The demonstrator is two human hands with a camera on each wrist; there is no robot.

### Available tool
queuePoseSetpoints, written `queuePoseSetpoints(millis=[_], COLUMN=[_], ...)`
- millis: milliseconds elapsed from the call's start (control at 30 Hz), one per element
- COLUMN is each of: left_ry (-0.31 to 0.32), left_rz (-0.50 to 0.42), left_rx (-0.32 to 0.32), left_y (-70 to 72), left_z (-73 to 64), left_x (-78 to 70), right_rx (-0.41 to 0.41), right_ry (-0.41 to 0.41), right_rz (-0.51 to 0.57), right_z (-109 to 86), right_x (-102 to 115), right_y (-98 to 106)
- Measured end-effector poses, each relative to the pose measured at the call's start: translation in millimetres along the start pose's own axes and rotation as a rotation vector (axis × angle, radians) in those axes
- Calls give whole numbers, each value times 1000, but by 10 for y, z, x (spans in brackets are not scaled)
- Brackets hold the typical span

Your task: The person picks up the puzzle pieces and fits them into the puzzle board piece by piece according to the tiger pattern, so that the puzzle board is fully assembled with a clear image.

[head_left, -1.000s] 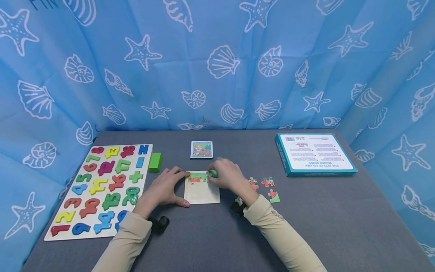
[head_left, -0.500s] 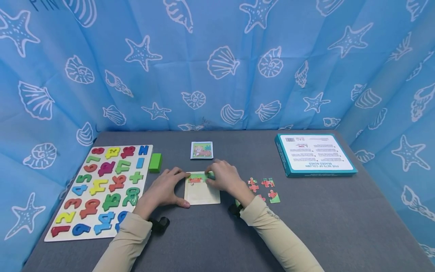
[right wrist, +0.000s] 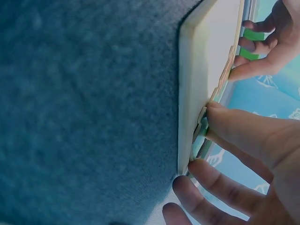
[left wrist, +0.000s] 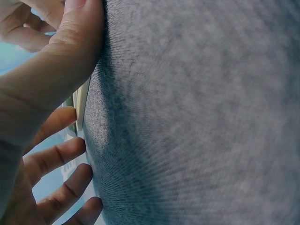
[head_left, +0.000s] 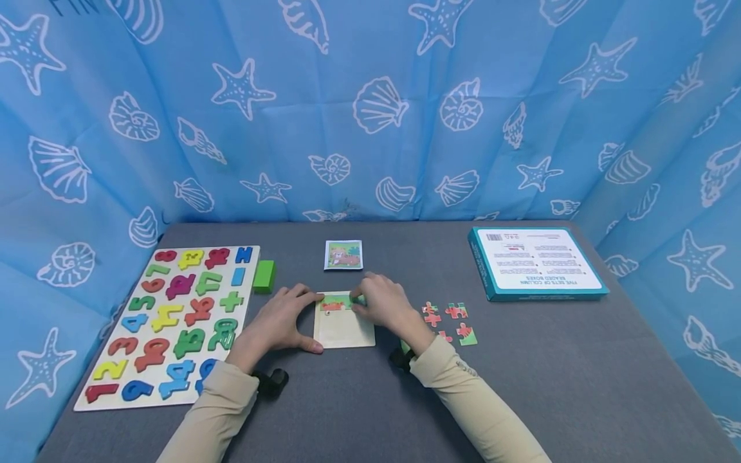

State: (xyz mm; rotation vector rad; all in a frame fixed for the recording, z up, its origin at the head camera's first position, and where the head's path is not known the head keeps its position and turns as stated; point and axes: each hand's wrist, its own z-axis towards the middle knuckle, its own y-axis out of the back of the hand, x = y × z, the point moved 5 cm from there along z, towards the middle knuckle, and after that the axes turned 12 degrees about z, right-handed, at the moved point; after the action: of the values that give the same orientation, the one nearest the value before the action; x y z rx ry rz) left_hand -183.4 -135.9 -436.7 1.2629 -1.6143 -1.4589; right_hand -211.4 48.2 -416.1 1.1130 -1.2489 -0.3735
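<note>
Settling flatter, the green puzzle piece (head_left: 361,299) our right hand (head_left: 383,302) pinches seemingly completes the top row (head_left: 333,305); our left hand's (head_left: 282,319) fingers spread apart.

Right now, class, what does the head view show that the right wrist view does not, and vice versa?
Only the head view: the number board, the teal box and the loose puzzle pieces.
Only the right wrist view: the thick side wall of the tray, close up.
Both: the tray's pale top, the left grip at its edge, the right grip pinching a green puzzle piece, the green block and the blue curtain.
</note>
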Motion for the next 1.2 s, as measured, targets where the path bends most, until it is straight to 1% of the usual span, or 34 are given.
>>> queuePoseSetpoints(millis=[133, 400, 600, 833, 1200], left_ry=[-9, -4, -3, -4, 3], left_rz=[-1, -11, -8, -8, -10], left_rx=[-9, -10, -14, -15, -14], left_y=[4, -8, -12, -28, -29], left_z=[-1, -9, -6, 13, 19], left_x=[-6, -3, 6, 10, 18], right_rx=[3, -5, -21, -48, -41], right_ry=[0, -16, -8, -5, -27], right_rz=[1, 10, 9, -1, -37], right_z=[3, -4, 5, -4, 1], right_x=[7, 14, 0, 1, 31], right_y=[-16, -43, -39, -40, -46])
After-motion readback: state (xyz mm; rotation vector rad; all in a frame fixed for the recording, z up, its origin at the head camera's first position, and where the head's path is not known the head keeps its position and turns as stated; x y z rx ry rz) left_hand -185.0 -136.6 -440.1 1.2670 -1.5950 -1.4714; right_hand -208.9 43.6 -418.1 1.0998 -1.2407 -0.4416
